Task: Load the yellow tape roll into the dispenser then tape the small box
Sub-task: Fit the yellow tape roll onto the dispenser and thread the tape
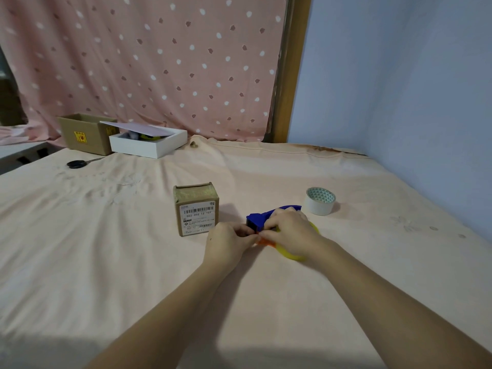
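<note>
Trouble is most likely at the blue plastic tape dispenser [262, 218], which lies on the peach-sheeted bed [106, 235] under both hands: the soft sheet gives no firm backing, so I judge the dispenser could tip or slide as the tape end is threaded. The right hand [288, 229] lies curled over the dispenser body and the yellow tape roll [295, 255], of which only a curved edge shows below the wrist; whether the roll sits fully on its hub is hidden. The left hand [229, 242] pinches something at the orange part [265, 243] by the toothed front, perhaps the tape's free end, though that is too small to tell; a loose end could stick to the fingers or fold on itself. Just beyond the left hand stands the small brown cardboard box with a barcode label [196, 209], untaped as far as shows. A white tape roll [320, 201] rests beyond the right hand.
</note>
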`<state>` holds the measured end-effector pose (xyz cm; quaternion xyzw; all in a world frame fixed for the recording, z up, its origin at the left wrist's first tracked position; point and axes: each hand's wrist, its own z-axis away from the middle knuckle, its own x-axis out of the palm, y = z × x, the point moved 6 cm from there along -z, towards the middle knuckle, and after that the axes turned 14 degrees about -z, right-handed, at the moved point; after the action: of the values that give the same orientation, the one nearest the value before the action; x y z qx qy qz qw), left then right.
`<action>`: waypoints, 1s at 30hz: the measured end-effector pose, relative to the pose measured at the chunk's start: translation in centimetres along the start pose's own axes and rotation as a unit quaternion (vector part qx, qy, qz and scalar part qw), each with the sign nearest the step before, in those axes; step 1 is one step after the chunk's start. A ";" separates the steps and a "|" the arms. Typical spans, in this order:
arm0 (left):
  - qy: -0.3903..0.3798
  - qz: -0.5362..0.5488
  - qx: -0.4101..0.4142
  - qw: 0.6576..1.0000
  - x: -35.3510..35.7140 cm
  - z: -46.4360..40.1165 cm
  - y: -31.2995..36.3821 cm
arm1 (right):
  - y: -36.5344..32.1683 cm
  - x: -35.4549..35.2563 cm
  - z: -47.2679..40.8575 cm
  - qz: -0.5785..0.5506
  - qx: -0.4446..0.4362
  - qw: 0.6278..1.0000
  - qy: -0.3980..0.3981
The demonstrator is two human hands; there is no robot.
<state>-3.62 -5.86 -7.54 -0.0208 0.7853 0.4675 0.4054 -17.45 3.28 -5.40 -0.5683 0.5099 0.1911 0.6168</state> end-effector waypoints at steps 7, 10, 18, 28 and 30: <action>0.000 -0.001 -0.003 1.000 -0.1 0.0 -0.3 | 0.1 -0.4 0.1 -0.024 0.000 0.998 -0.052; 0.004 -0.006 -0.003 1.000 0.0 0.0 -0.4 | 0.3 -0.3 -0.1 -0.014 0.006 0.999 -0.043; 0.004 0.010 0.006 1.000 0.0 0.3 -0.3 | 0.8 -0.3 -0.7 -0.059 0.046 0.997 0.007; -0.012 -0.007 0.006 1.000 0.4 0.0 -0.4 | 0.5 -0.3 -0.6 -0.034 0.036 0.999 0.002; -0.016 -0.008 0.002 1.000 0.6 -0.2 -0.5 | 0.3 -0.3 -0.6 -0.017 0.027 0.999 -0.003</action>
<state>-3.90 -6.07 -8.28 -0.0187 0.7794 0.4632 0.4214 -18.03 2.93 -5.21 -0.5596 0.5032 0.1680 0.6367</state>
